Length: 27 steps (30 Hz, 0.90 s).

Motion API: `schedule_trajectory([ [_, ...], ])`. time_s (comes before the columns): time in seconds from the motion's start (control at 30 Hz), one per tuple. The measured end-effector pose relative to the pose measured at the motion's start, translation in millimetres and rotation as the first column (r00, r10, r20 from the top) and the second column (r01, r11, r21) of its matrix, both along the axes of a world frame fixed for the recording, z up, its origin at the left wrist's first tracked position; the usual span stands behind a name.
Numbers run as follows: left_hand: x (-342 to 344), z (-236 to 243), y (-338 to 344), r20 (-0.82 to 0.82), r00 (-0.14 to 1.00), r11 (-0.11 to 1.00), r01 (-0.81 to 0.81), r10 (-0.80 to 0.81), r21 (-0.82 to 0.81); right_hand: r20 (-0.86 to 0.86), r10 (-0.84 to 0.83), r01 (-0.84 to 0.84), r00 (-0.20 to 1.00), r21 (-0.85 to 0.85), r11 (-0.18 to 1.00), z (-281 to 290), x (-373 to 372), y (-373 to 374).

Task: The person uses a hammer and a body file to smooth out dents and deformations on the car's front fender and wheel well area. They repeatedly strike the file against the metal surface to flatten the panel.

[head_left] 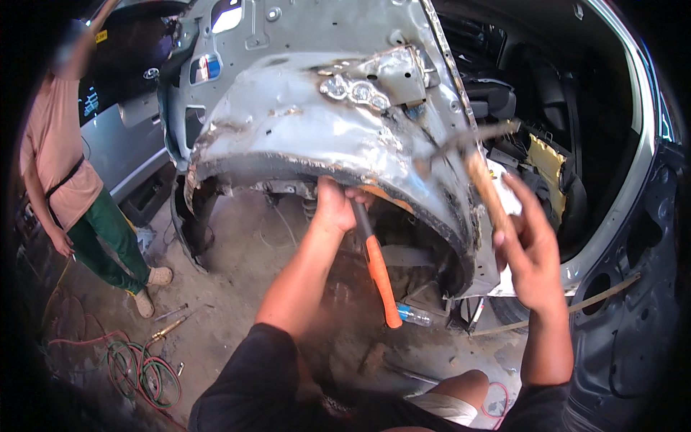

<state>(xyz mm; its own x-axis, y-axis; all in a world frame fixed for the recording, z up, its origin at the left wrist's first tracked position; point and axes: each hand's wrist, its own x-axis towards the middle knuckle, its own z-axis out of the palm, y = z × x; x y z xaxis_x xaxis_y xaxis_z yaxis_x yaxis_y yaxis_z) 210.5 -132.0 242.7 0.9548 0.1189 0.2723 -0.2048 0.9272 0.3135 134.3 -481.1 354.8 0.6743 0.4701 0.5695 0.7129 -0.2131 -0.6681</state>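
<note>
A bare metal wheel-arch panel (248,108) of a car body curves across the middle, with rough welds and scorch marks. My left hand (337,205) reaches up beneath its lower rim, closed around the dark upper shaft of a hammer with an orange handle (381,281). That hammer's head is hidden under the arch. My right hand (533,252) grips a wooden-handled hammer (486,191) raised at the panel's right side. Its long, thin head is smeared by motion, so I cannot tell whether it touches the metal.
At the left stands another person (68,158) in a pink shirt and green trousers. Coiled red and green hoses (144,374) and a brass torch (169,327) lie on the floor. A plastic bottle (414,315) sits below the arch. A dark door panel (633,331) borders the right.
</note>
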Motion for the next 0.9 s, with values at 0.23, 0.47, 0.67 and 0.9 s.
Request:
schedule_trajectory([
  [0.23, 31.2, -5.5, 12.5, 0.157, 0.986, 0.998, 0.042, -0.05, 0.055, 0.423, -0.055, -0.122, 0.904, 0.38, 0.917, 42.1, 16.0, 65.2],
  [0.47, 26.9, 7.6, -4.9, 0.312, 0.901, 0.952, 0.266, -0.302, 0.152, 0.355, -0.005, 0.058, 0.935, -0.141, 0.988, 61.4, 31.9, 64.9],
  [0.67, 19.2, 15.1, -40.0, 0.044, 0.997, 0.996, 0.063, -0.066, 0.07, 0.639, -0.115, -0.001, 0.761, 0.179, 0.984, 57.1, 28.8, 58.8],
  [0.9, 34.8, -10.1, -16.7, 0.202, 0.958, 0.978, 0.196, -0.206, 0.069, 0.218, 0.106, -0.119, 0.97, 0.048, 0.992, 84.4, 19.4, 46.2],
])
